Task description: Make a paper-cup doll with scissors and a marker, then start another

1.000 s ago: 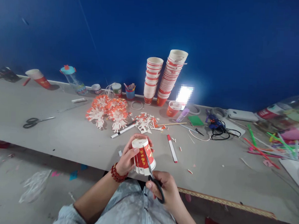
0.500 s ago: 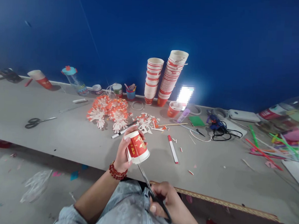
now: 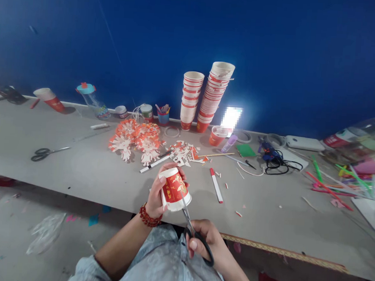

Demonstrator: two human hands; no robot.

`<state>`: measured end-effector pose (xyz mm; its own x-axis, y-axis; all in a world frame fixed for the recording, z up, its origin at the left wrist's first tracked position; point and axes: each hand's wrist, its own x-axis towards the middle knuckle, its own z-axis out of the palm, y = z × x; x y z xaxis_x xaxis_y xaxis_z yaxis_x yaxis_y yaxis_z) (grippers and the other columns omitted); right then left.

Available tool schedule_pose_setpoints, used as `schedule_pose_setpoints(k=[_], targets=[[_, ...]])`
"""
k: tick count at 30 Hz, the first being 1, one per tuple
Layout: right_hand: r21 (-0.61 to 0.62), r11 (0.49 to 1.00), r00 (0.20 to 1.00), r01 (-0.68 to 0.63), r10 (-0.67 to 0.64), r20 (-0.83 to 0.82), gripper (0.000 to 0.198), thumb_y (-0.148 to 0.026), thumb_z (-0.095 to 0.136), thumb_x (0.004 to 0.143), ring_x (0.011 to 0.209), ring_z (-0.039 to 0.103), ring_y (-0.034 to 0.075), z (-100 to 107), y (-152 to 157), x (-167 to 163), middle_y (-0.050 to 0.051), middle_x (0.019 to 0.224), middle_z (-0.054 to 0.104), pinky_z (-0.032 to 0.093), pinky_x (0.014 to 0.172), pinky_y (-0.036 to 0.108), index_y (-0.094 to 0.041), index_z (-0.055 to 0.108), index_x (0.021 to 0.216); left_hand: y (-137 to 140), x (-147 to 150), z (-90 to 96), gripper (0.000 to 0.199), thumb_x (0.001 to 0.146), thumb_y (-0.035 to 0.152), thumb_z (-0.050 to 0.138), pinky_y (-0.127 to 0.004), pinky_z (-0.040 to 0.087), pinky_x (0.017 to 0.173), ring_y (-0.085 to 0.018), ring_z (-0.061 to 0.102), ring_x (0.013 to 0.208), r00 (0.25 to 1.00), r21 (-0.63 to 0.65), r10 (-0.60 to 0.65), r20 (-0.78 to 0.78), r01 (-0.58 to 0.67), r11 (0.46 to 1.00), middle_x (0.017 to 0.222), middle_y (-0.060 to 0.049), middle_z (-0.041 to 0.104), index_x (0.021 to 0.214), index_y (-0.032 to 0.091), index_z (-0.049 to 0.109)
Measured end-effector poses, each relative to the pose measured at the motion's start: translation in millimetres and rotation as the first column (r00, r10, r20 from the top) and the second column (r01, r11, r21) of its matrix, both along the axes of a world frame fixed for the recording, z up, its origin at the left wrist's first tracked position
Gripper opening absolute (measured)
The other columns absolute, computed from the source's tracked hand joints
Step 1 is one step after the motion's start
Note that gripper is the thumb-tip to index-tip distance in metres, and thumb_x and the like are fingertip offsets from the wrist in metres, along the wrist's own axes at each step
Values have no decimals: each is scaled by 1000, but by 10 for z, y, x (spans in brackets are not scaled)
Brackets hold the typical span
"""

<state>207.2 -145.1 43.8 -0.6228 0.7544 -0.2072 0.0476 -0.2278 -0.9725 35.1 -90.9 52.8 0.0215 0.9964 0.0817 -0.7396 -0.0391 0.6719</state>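
Observation:
My left hand [image 3: 156,194] is wrapped round a red and white paper cup [image 3: 175,186] with gold print, held tilted above the table's front edge. In my right hand [image 3: 205,239] is a pair of scissors [image 3: 187,219] with black handles, fingers through the loops. Its blades point up at the cup, spread a little, with one lying across the red side by the wide rim. Whether the paper is cut there I cannot tell. Just beyond the cup lie a black and white marker [image 3: 154,164] and a heap of paper scraps [image 3: 183,152].
Two tall stacks of paper cups [image 3: 190,102] stand by the blue wall. Orange and white paper cutouts [image 3: 136,139] lie left of the scraps, and other scissors [image 3: 48,152] further left. A red marker [image 3: 215,185] is at right, with colourful strips [image 3: 343,186] beyond.
My right hand has moved the scissors up, so the blades now reach over the cup's side instead of below its rim. The cup has shifted slightly right and down.

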Motion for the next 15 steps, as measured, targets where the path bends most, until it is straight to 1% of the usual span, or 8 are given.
schedule_pose_setpoints(k=[5,11,15], targets=[[1,1000,1000,-14,14,3,65,-80,57,69,48,48,12,-4,-4,8,0,53,52,32,49,22,-15,56,62,-1,7,-11,39,83,45,58,-38,53,85,-21,59,92,1000,20,-7,1,7,1000,101,-8,60,114,21,55],[-19,1000,1000,8,-9,-29,64,-78,59,70,47,48,12,-26,-14,-10,0,53,51,32,48,22,-15,56,62,4,-2,-27,39,81,45,60,-38,53,84,-21,59,91,1000,0,-15,22,15,1000,101,-8,60,113,22,55],[-13,1000,999,-6,6,-46,64,-78,59,70,48,49,12,-27,-14,-11,1,54,52,32,48,22,-14,57,63,2,-8,-31,38,82,43,59,-38,52,85,-21,59,92,999,9,-26,46,26,1000,99,-8,61,113,22,55]])
